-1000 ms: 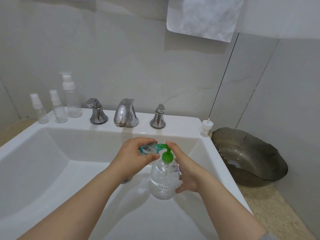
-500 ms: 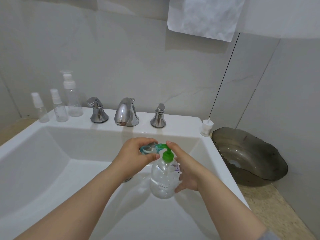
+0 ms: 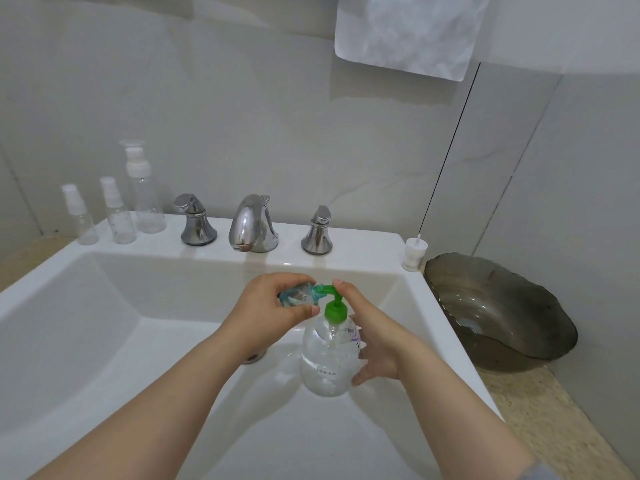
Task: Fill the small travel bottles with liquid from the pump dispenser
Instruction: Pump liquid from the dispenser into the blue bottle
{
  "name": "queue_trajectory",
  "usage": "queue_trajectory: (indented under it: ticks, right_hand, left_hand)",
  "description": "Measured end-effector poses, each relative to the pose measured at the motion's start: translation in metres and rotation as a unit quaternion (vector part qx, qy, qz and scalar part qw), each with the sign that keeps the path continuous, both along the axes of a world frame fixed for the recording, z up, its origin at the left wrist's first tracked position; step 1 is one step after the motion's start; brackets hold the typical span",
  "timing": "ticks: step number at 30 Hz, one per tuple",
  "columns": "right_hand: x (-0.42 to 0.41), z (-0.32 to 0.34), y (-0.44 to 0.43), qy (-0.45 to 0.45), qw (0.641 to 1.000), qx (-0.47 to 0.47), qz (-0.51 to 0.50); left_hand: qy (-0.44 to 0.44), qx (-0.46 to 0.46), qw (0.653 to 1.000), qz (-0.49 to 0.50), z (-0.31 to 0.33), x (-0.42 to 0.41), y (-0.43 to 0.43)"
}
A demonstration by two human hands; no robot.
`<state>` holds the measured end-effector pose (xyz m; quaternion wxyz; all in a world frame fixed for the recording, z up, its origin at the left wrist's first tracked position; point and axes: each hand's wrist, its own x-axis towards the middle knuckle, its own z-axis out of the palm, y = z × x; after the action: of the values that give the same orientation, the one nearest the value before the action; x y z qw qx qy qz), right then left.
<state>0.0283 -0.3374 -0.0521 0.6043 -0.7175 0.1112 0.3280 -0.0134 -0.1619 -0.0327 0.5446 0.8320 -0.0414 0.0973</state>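
Observation:
Over the white sink [image 3: 83,306] I hold a clear pump dispenser [image 3: 329,358] with a green pump head. My right hand [image 3: 374,341] grips its body, with one finger resting on top of the pump. My left hand [image 3: 273,306] grips a small clear travel bottle [image 3: 294,296], tilted on its side with its mouth at the green nozzle. Three more clear travel bottles with white spray tops stand on the sink ledge at far left: a short one [image 3: 81,216], a middle one [image 3: 117,213] and a tall one [image 3: 145,195].
A chrome faucet [image 3: 251,225] with two chrome handles [image 3: 195,220] [image 3: 318,232] stands on the back ledge. A small white spray cap [image 3: 414,254] sits at the ledge's right corner. A dark glass bowl [image 3: 498,310] rests on the counter to the right. A white towel [image 3: 408,32] hangs above.

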Motion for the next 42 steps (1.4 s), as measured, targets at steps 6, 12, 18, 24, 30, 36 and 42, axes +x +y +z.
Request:
queue_trajectory:
  ticks: [6,12,18,24,30,36,42]
  right_hand:
    - [0.002,-0.002,0.001,0.001,1.0,0.009,-0.011]
    - [0.0021,-0.0011,0.0014,-0.002,1.0,0.0,-0.008]
    - [0.0039,-0.0035,0.0007,-0.01,1.0,0.009,-0.008]
    - [0.0031,-0.0023,0.0029,-0.006,1.0,0.009,-0.009]
    - [0.0031,-0.002,-0.0021,-0.011,1.0,0.021,0.006]
    - [0.0027,0.0002,0.0007,-0.001,1.0,-0.008,0.006]
    - [0.0028,0.0028,-0.0019,0.006,1.0,0.004,0.003]
  left_hand:
    - [-0.007,0.014,1.0,0.007,-0.0016,0.0012,-0.0007]
    - [-0.003,0.014,1.0,0.01,-0.0021,0.002,-0.0009]
    - [0.009,-0.01,1.0,0.007,-0.0052,0.0032,-0.0013]
    - [0.031,-0.017,0.999,-0.008,-0.0056,0.0008,-0.002]
    - [0.034,-0.015,0.999,-0.016,-0.0032,-0.0005,-0.0023]
    - [0.016,-0.018,1.0,0.0,-0.0017,0.0004,-0.0016]
    - [-0.001,-0.003,1.0,0.009,-0.0012,0.0005,-0.0026]
